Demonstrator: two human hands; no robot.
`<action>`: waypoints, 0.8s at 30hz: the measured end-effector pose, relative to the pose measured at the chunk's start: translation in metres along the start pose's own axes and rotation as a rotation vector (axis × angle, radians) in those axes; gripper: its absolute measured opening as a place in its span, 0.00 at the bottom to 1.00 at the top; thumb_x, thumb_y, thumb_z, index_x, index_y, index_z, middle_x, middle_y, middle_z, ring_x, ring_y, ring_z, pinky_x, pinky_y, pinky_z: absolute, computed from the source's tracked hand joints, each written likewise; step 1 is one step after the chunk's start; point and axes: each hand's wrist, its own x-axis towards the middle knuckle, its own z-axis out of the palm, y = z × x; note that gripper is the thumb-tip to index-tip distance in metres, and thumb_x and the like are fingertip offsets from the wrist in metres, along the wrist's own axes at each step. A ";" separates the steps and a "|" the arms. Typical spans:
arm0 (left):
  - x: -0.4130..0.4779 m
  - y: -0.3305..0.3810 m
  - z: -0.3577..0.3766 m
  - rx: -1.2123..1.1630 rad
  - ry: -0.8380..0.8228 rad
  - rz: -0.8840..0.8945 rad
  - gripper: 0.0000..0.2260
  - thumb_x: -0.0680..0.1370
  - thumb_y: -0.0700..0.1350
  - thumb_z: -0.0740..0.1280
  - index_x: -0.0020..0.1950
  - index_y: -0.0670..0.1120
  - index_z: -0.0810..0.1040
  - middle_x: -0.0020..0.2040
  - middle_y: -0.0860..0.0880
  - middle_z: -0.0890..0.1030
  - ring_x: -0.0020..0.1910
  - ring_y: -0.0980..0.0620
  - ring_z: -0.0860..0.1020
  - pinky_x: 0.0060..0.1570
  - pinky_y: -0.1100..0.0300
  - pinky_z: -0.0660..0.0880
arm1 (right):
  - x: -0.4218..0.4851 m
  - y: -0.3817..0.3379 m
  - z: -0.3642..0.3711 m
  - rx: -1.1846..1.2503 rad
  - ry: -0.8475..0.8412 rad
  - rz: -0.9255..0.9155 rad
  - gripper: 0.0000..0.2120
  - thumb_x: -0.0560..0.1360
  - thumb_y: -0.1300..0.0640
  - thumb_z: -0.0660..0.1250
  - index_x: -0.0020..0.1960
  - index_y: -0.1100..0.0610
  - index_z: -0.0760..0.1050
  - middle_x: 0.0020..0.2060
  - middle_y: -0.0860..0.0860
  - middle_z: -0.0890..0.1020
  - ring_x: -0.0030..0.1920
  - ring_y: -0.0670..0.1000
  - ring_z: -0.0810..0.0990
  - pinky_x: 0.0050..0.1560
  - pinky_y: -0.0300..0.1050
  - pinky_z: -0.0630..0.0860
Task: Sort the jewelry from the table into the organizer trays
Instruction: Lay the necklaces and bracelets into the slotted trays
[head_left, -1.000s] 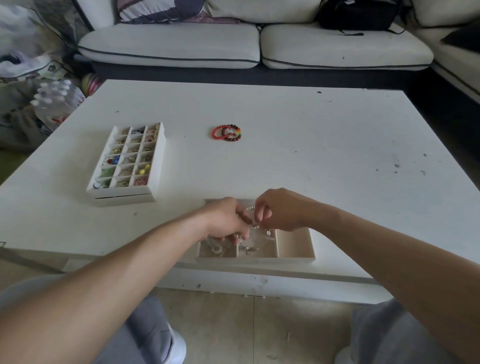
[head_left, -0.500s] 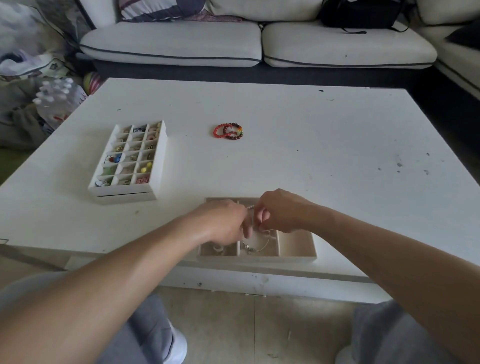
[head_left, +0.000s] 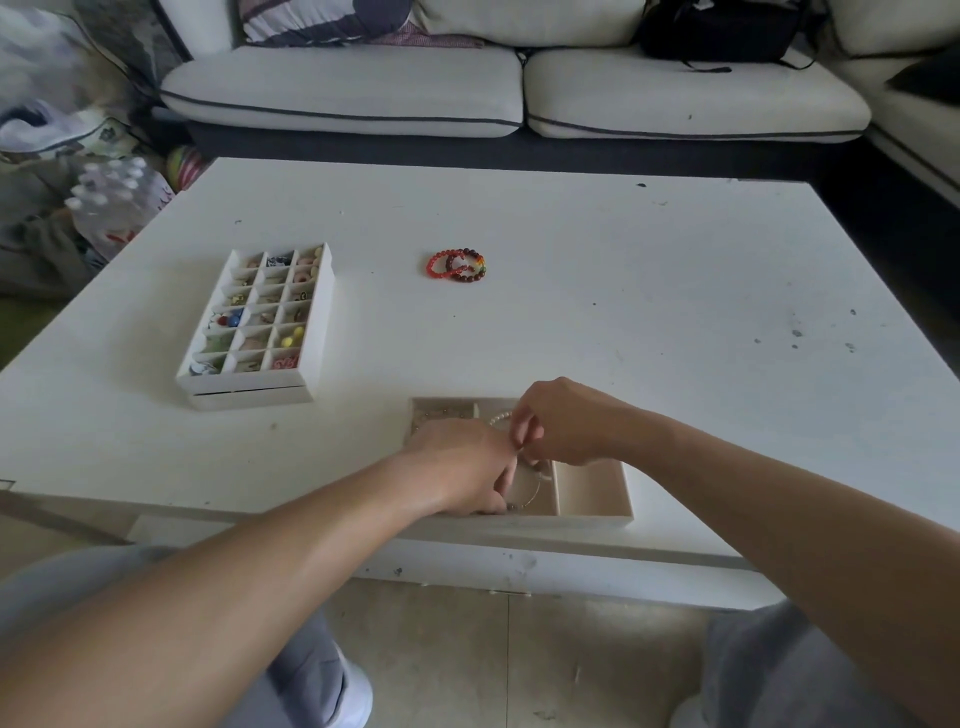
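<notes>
The left hand (head_left: 457, 460) has slid nearer the front wall of the shallow tray (head_left: 592, 493), while the right hand (head_left: 566, 423) has kept its place over the middle compartment.

Head view: the tray sits at the table's (head_left: 623, 312) near edge, its right compartment bare. The right fingers pinch a pearl strand (head_left: 500, 417) above the middle compartment. A thin wire loop (head_left: 537, 491) curves below it to the left fingertips, which curl down into the tray; whether they pinch it I cannot tell. Two glossy round-beaded bracelets (head_left: 457, 265), red and dark, lie overlapping mid-table, well apart from the tray, with open white tabletop around them. The white grid organizer (head_left: 318, 312) to the left holds small coloured pieces.
</notes>
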 end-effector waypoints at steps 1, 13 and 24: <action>0.001 0.000 0.000 -0.011 -0.004 -0.001 0.03 0.76 0.53 0.71 0.45 0.55 0.82 0.41 0.58 0.80 0.45 0.54 0.81 0.46 0.55 0.79 | 0.001 0.000 0.001 0.005 -0.004 0.002 0.11 0.73 0.60 0.70 0.42 0.44 0.80 0.37 0.40 0.84 0.43 0.44 0.83 0.50 0.50 0.83; 0.007 -0.002 -0.001 -0.051 0.049 -0.034 0.05 0.76 0.50 0.65 0.41 0.53 0.80 0.44 0.54 0.83 0.46 0.49 0.81 0.45 0.54 0.79 | 0.001 0.004 -0.001 0.043 -0.037 -0.034 0.13 0.73 0.64 0.65 0.46 0.47 0.83 0.35 0.42 0.84 0.38 0.43 0.82 0.47 0.45 0.81; 0.021 -0.013 -0.023 -0.173 -0.026 -0.092 0.08 0.74 0.47 0.65 0.42 0.49 0.84 0.44 0.52 0.85 0.45 0.49 0.83 0.45 0.53 0.79 | 0.019 0.003 -0.020 0.084 0.104 -0.016 0.11 0.72 0.62 0.68 0.48 0.47 0.83 0.42 0.42 0.83 0.47 0.47 0.82 0.49 0.47 0.81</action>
